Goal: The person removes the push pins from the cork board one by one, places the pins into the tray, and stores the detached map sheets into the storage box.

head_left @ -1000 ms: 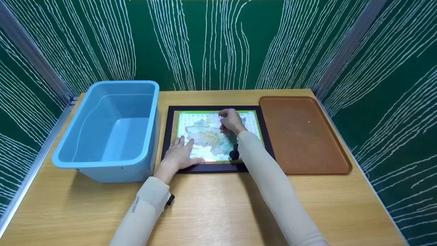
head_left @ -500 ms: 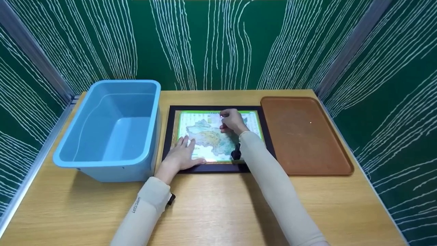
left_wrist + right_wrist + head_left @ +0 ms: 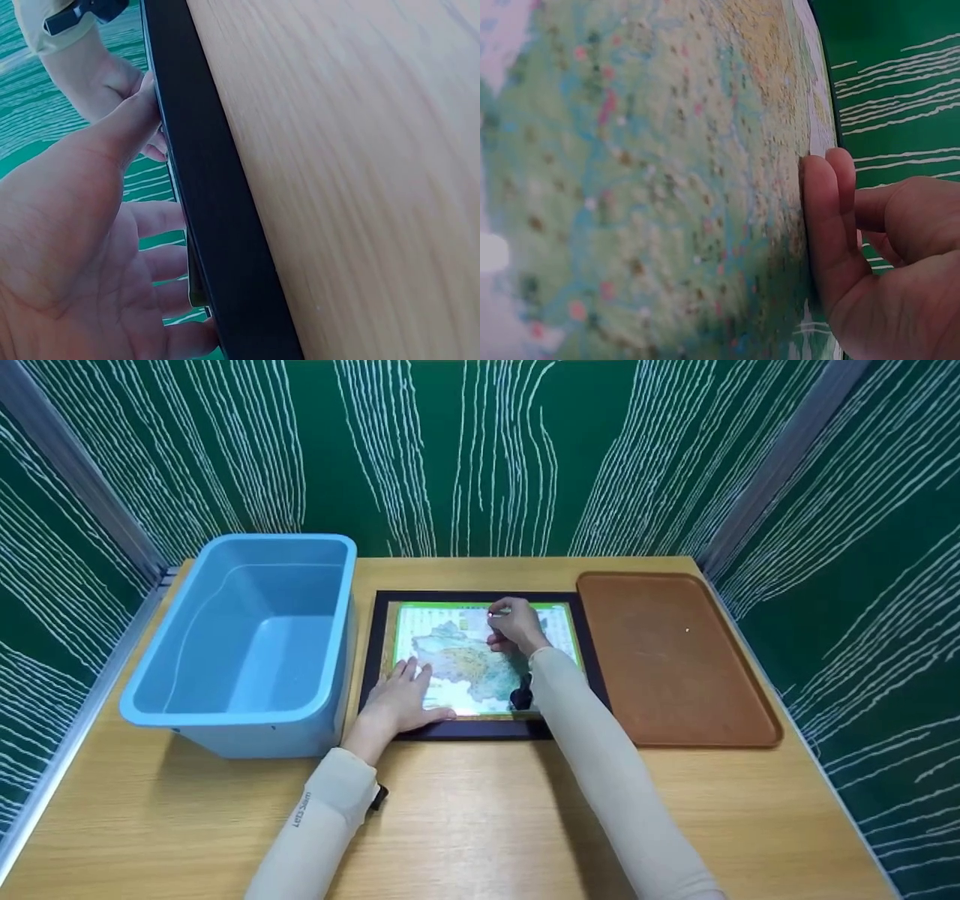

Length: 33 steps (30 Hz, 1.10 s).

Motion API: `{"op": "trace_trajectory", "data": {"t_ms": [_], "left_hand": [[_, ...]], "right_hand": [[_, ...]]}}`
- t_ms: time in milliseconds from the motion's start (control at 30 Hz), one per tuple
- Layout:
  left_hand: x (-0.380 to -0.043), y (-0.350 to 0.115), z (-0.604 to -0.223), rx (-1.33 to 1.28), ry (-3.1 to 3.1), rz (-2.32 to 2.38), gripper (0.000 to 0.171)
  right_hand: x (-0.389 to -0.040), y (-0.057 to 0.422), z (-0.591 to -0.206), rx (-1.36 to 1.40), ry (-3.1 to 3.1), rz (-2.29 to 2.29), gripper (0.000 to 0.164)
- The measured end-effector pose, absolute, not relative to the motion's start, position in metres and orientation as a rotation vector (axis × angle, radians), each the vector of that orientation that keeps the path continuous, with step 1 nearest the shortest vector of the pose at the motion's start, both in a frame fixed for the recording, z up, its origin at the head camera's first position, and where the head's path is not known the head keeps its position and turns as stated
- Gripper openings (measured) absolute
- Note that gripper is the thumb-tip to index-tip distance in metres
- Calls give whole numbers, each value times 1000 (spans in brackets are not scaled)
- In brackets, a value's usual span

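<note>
A colourful map with a green border lies in a black frame on the table. Across the frame's near left corner rests my left hand, fingers spread over the map and thumb along the near edge. In the left wrist view the left hand's fingers look straight. Over the upper right of the map, my right hand has index finger and thumb brought together at a tiny pinkish-white thing, too small to identify. Its lower fingers are bent against the map in the right wrist view.
A deep blue plastic tub stands on the left, close to the frame. To the right lies a brown tray, against the frame's edge. Wooden table extends in front; green walls with white lines enclose the back and sides.
Both hands keep nearly the same places on the map. The whole scene has shifted slightly to the right in the head view.
</note>
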<state>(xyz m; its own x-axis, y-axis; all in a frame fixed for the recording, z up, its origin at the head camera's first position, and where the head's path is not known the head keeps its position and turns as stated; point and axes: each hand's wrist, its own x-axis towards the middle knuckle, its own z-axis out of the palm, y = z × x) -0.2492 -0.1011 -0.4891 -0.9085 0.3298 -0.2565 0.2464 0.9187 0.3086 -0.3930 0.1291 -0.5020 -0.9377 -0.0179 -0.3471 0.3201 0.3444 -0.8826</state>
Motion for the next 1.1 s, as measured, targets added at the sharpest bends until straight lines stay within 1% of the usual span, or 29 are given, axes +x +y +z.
{"op": "trace_trajectory", "data": {"t_ms": [367,600,833,1100], "left_hand": [[-250,-101,-490,451,2789,382,98],[-250,-102,-491,441,2791,380,98],[-250,-101,-493,431,2770,402,99],[-250,-103,-492,433,2762,413,101]], "right_hand": [[-396,124,-504,332,2427,-1493,15],[-393,125,-506,274,2420,-1549,16],[-392,128,-507,257,2418,-1562,12],[-391,125,-505,265,2424,-1544,15]]}}
